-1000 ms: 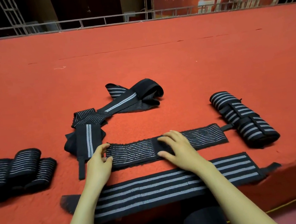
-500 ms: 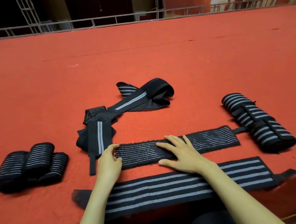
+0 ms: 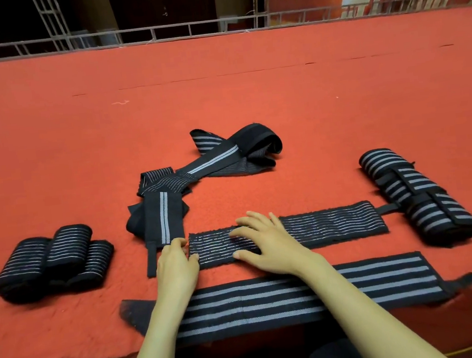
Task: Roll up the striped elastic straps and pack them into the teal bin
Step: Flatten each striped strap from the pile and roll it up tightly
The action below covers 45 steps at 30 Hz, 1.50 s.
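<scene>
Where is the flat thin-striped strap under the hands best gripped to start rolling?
Pinch the left short end of the thin-striped strap, coming from the left: it lies flat, its tab trails from the right end, and the left hand touches this free edge.

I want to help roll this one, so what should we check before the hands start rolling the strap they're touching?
1. The left hand pinches the left end of the thin-striped strap: ok.
2. The right hand lies flat on it, pressing it down: ok.
3. Strap lies flat and straight on the red cloth: ok.
4. The end tab is free of the rolled bundle on the right: cannot tell.
5. The teal bin is in sight: not ok, not in view.
</scene>
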### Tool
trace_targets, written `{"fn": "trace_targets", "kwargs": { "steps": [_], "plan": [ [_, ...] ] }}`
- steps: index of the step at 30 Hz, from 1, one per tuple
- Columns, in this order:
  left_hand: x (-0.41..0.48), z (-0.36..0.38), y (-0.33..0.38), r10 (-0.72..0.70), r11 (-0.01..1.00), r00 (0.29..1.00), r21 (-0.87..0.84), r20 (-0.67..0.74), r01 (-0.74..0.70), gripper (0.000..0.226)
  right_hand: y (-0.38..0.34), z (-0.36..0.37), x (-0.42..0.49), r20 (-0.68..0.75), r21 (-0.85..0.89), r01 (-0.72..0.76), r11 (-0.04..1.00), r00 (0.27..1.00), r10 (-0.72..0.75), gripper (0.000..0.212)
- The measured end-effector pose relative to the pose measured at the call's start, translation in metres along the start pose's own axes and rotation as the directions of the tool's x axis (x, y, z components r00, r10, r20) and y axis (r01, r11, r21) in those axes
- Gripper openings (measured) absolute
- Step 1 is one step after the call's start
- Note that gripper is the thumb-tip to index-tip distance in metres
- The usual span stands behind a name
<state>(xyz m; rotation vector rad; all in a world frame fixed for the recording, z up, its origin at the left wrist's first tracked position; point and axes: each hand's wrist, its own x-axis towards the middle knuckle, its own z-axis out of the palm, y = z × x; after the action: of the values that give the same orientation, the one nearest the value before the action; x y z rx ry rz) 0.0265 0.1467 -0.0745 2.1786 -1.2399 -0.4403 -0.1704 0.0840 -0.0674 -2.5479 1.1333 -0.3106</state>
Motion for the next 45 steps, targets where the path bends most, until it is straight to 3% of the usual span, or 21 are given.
{"fn": "trace_targets", "kwargs": {
  "steps": [4,10,14,19,23,28,32,36,41,45],
  "plan": [
    [-0.002,0.004,0.000,0.022,1.000,0.999,-0.012,-0.032,-0.022,0.036,-0.012,0.021,0.008,0.039,0.007,0.068,0.998,0.997,-0.068,0.044],
    [-0.005,0.004,0.001,0.025,0.985,0.991,-0.168,-0.132,-0.047,0.028,-0.008,0.030,0.010,-0.009,-0.010,0.067,0.998,0.998,-0.067,0.048],
    [-0.011,0.010,0.004,0.148,0.979,0.966,-0.106,-0.212,-0.173,0.019,-0.006,0.036,0.009,-0.036,-0.023,0.073,0.997,0.997,-0.074,0.065],
    [-0.011,0.018,0.004,0.278,0.955,0.942,-0.057,-0.187,-0.293,0.012,-0.006,0.030,0.008,0.006,-0.012,0.071,0.997,0.997,-0.071,0.050],
    [-0.010,0.018,0.008,0.253,0.954,0.961,-0.136,-0.110,-0.266,0.007,0.006,0.016,0.002,0.063,-0.031,0.037,0.999,0.997,-0.035,0.047],
    [-0.006,0.012,0.002,0.172,0.955,0.985,-0.248,0.022,-0.162,0.021,0.026,0.007,-0.007,0.048,0.005,-0.029,1.000,0.998,0.029,0.048],
    [-0.006,0.014,0.002,0.100,0.968,0.995,-0.232,-0.004,-0.099,0.021,0.027,0.016,-0.011,-0.017,-0.011,-0.023,1.000,1.000,0.023,0.065],
    [-0.006,0.018,0.004,0.077,0.968,0.997,-0.239,-0.013,-0.078,0.025,0.027,0.017,-0.013,-0.063,-0.004,-0.026,1.000,0.998,0.025,0.050],
    [-0.013,0.025,0.012,0.101,0.970,0.986,-0.206,-0.132,-0.128,0.021,0.028,0.018,-0.014,-0.096,0.021,-0.021,1.000,0.995,0.023,0.053],
    [-0.020,0.032,0.022,0.218,0.961,0.962,-0.136,-0.164,-0.241,0.021,0.029,0.019,-0.013,-0.121,0.024,-0.018,1.000,0.992,0.021,0.048]
  ]
}}
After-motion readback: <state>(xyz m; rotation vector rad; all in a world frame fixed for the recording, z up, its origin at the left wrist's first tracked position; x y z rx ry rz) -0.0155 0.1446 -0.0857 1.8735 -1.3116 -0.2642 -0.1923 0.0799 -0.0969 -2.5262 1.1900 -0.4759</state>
